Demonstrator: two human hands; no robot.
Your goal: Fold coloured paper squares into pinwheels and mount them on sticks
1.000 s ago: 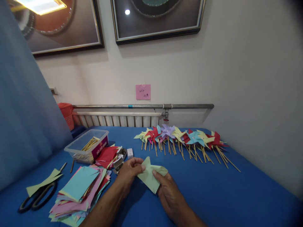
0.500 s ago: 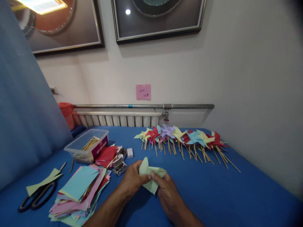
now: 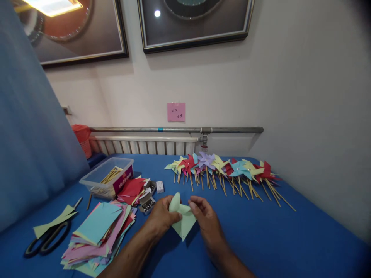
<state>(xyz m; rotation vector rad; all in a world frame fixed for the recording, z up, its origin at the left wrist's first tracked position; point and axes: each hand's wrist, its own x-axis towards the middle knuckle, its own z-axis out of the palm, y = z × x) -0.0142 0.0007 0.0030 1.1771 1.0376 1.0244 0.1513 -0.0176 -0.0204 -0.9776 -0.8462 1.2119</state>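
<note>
A light green paper square, cut and partly folded, sits between both hands just above the blue table. My left hand pinches its folded corners near the middle. My right hand touches the paper's right side with curled fingers, thumb and forefinger near a flap. A stack of coloured paper squares lies left of my left forearm.
A row of finished pinwheels on sticks lies at the back. A clear box of sticks, a small tray of pins, a little white box and black scissors are at the left. A blue curtain hangs at far left.
The paper's flaps have been gathered toward its centre, so it looks narrower. My right hand has shifted up and right along the paper; my left hand keeps its pinch.
</note>
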